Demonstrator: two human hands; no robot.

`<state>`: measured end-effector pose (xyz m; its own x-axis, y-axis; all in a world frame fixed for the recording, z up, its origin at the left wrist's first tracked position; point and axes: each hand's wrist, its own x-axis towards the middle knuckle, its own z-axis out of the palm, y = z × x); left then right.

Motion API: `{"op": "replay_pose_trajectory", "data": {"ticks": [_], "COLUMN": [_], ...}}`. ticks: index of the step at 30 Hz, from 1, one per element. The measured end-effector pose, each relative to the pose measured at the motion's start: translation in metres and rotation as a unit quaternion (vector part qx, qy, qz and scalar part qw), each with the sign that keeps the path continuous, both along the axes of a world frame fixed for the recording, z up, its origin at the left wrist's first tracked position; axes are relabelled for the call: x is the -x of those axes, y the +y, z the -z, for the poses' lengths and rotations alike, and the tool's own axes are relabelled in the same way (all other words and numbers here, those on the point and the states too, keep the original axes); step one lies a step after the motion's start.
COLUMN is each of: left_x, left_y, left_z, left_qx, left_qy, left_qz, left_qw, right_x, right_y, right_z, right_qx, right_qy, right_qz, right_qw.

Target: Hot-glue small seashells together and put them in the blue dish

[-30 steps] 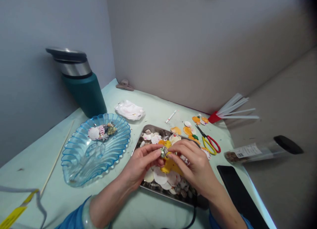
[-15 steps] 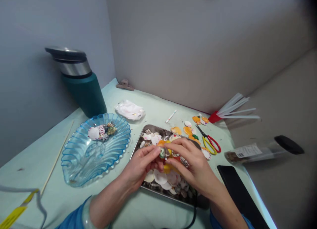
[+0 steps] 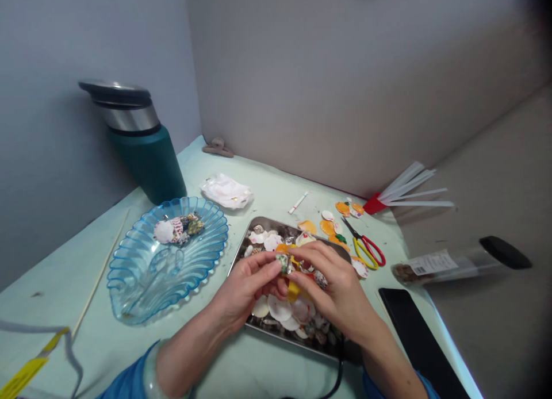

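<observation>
Over a metal tray (image 3: 297, 345) of seashells, my left hand (image 3: 245, 284) pinches a small green-and-white shell (image 3: 283, 263) between thumb and fingers. My right hand (image 3: 334, 281) closes on its right side with thumb and fingertips, where a greyish, shiny part shows. Just below the fingers is a yellow object (image 3: 294, 291), mostly covered, its kind unclear. White flat shells (image 3: 279, 308) and darker spiral ones lie in the tray under both hands. My fingers hide part of the held piece.
Left stands a blue clear shell-shaped dish (image 3: 142, 278) with a shell cluster (image 3: 179, 229), beside a teal bottle (image 3: 149, 163). Right are scissors (image 3: 364, 246), orange shells (image 3: 328, 227), a red cup (image 3: 374, 203) of translucent sticks, a clear container (image 3: 444, 267) and a black phone-like slab (image 3: 416, 336).
Both hands stay over the tray with the small shell between them. Only slight finger shifts show, and the greenish side of the shell is turned a little more into view.
</observation>
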<state>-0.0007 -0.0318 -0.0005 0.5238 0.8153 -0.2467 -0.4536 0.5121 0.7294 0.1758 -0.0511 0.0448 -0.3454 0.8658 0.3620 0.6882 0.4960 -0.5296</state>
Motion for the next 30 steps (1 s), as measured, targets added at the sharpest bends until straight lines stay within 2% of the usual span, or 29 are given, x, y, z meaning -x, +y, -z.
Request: {"op": "replay_pose_trajectory", "data": {"ticks": [30], "left_x": [0.0016], "left_y": [-0.0008], "left_z": [-0.0038], "left_qx": [0.007], "left_qy": [0.029], "left_qz": [0.005], "left_qw": [1.0], "right_x": [0.0001], "right_y": [-0.0029], "right_z": [0.0038], "right_qx": [-0.003], "right_qy": [0.033], "right_qz": [-0.009], "right_qw": [0.999]}}
